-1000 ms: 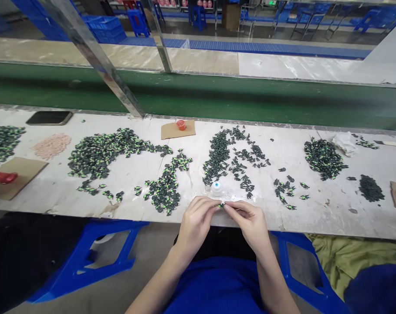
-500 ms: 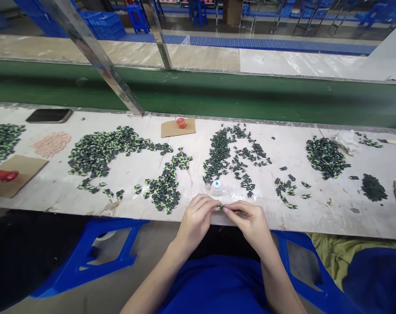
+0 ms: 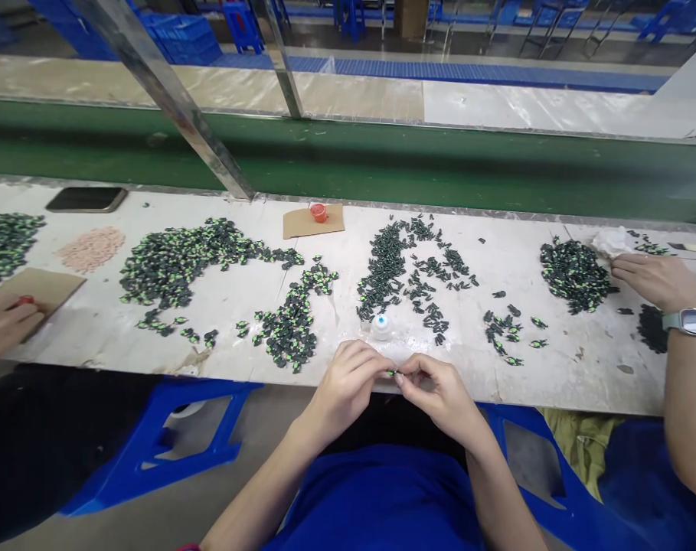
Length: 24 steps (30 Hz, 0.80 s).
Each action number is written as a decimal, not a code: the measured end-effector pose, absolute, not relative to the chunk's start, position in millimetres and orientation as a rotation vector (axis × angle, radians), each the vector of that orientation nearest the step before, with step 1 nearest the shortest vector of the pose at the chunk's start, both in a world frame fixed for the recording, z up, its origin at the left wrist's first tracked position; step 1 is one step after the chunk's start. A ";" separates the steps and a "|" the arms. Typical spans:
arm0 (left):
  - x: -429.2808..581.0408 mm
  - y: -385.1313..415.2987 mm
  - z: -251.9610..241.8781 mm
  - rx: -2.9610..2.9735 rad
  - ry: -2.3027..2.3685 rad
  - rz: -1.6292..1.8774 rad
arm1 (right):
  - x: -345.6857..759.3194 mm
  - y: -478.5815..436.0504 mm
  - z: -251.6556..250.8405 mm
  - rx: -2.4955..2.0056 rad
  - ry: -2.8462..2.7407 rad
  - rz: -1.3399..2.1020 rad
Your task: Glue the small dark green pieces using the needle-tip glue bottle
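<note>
While I work at the near edge of the worktop (image 3: 571,386), a co-worker's left-side hand (image 3: 6,325) has come in over the cardboard (image 3: 57,288) toward the left end, and another co-worker's watch-wearing hand (image 3: 651,277) now reaches toward the far right corner, beside the dark heap (image 3: 574,277) and the crumpled tissue (image 3: 610,240). Neither enters my stretch, so I judge that my work is undisturbed. The small black-and-green part (image 3: 392,373) has moved slightly nearer the worktop's front edge, and it remains between my fingertips; I take it that its handling is unfinished.

My left grip (image 3: 351,379) is nearly closed, thumb and forefinger pinching one end of that part. My right grip (image 3: 439,394) is pinched in too, its thumb and forefinger meeting the other end; how firmly, I cannot tell. Just beyond, toward the far edge, stands the white blue-tipped bottle (image 3: 381,327), touched by neither.
</note>
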<state>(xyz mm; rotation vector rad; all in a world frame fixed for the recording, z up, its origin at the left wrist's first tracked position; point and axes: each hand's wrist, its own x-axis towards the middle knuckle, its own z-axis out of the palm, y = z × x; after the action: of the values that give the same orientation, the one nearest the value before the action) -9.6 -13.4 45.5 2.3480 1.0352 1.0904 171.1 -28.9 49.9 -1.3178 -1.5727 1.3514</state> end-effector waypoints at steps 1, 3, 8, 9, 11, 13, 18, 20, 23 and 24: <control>-9.0 -13.5 46.4 2.354 1.029 1.094 | 170.5 -29.4 48.7 -1.307 -1.561 1.358; -8.0 -14.1 47.3 2.357 1.023 1.097 | 168.5 -30.3 46.2 -1.281 -1.531 1.365; -8.1 -17.7 45.1 2.376 1.030 1.087 | 165.1 -29.8 44.3 -1.229 -1.480 1.417; -8.5 -18.3 44.5 2.377 1.032 1.081 | 165.1 -29.3 44.5 -1.216 -1.473 1.439; -9.4 -19.3 43.7 2.376 1.034 1.069 | 165.7 -28.1 44.5 -1.189 -1.460 1.481; -9.7 -19.9 43.2 2.374 1.036 1.057 | 166.8 -27.0 43.3 -1.165 -1.452 1.508; -7.0 -21.3 41.9 2.303 1.010 1.046 | 171.1 -26.1 36.6 -1.143 -1.425 1.516; -4.7 -21.7 40.6 2.249 1.019 1.066 | 172.7 -26.4 34.5 -1.147 -1.403 1.510; -1.0 -22.2 38.7 2.187 1.103 1.075 | 173.2 -27.0 33.7 -1.182 -1.380 1.493; 0.0 -22.4 38.6 2.169 1.138 1.072 | 173.0 -27.4 33.9 -1.198 -1.377 1.483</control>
<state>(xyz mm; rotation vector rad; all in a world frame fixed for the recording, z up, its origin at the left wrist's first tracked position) 0.0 -22.4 38.6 2.1687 1.1378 1.0718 173.0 -27.4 33.9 -1.1980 -1.3767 1.4829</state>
